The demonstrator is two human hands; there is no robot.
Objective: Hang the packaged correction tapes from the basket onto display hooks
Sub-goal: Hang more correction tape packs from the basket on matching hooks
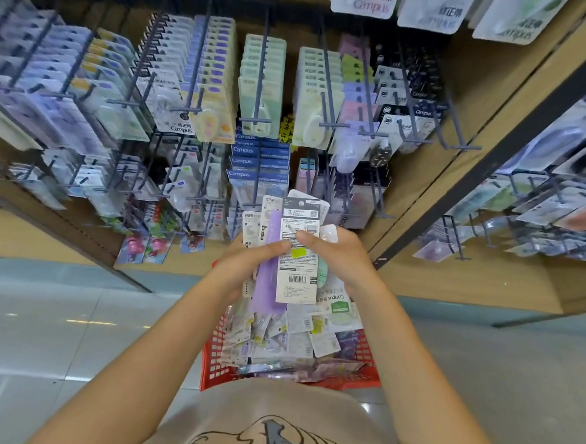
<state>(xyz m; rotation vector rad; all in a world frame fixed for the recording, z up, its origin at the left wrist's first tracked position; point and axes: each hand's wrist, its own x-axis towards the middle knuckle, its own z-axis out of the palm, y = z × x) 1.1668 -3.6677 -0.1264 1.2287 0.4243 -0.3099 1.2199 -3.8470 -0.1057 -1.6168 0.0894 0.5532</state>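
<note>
Both hands hold a fanned stack of packaged correction tapes (296, 253) above the red basket (215, 351). My left hand (244, 263) grips the stack from the left, thumb on the front card. My right hand (337, 255) grips it from the right, thumb pressing the top white card that shows its printed back and barcode. A purple pack sits just behind that card. The basket below is full of several more loose packs (288, 338). The display hooks (257, 116) on the wall ahead carry rows of hanging correction tapes.
Wooden shelving panels frame the display, with a dark upright post (494, 165) to the right and more hooked goods (543, 202) beyond it. Lower hooks (184, 187) hold small packs. Pale tiled floor (72, 328) lies to the left and right of the basket.
</note>
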